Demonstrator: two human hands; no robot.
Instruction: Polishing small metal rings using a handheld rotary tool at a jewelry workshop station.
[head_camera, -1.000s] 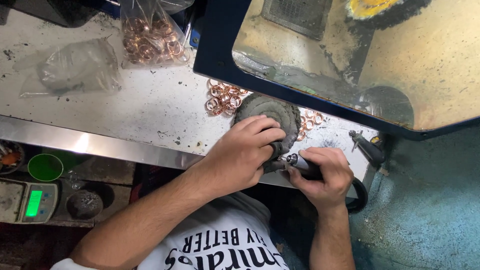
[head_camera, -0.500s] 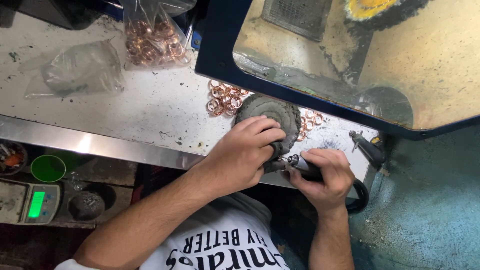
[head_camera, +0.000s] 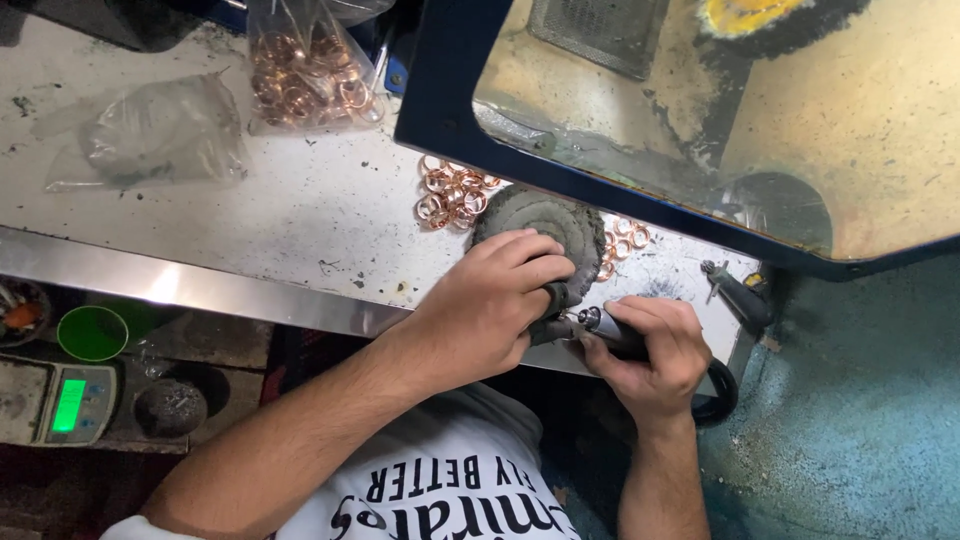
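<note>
A slim rotary handpiece (head_camera: 605, 328) is gripped in the right hand (head_camera: 650, 355), fingers wrapped tight round its dark body. Its long axis runs roughly left-right, nose pointing left toward the left hand (head_camera: 490, 305). That hand is closed over something small at the tool's tip, but what's pinched there can't be made out, it's hidden under the fingers. All of this sits right at the near edge of the white bench (head_camera: 300, 215), with a steel strip along that edge.

Just beyond the left hand's knuckles a round grey buffing wheel (head_camera: 545, 220) is lying flat. Loose copper rings (head_camera: 450, 192) are piled at its left, a few more at its right.

Farther back left, a clear bag of copper rings (head_camera: 305, 70) is standing, and a crumpled, flat-looking clear bag (head_camera: 150, 135) is left beside it. Lots of bare bench is open between those bags and the hands.

Far right is boxed in by a blue-framed, dusty yellowish hood (head_camera: 800, 120). Below the bench on the left, a scale with a green display (head_camera: 65, 400) and a green cup (head_camera: 92, 332) can be seen.
</note>
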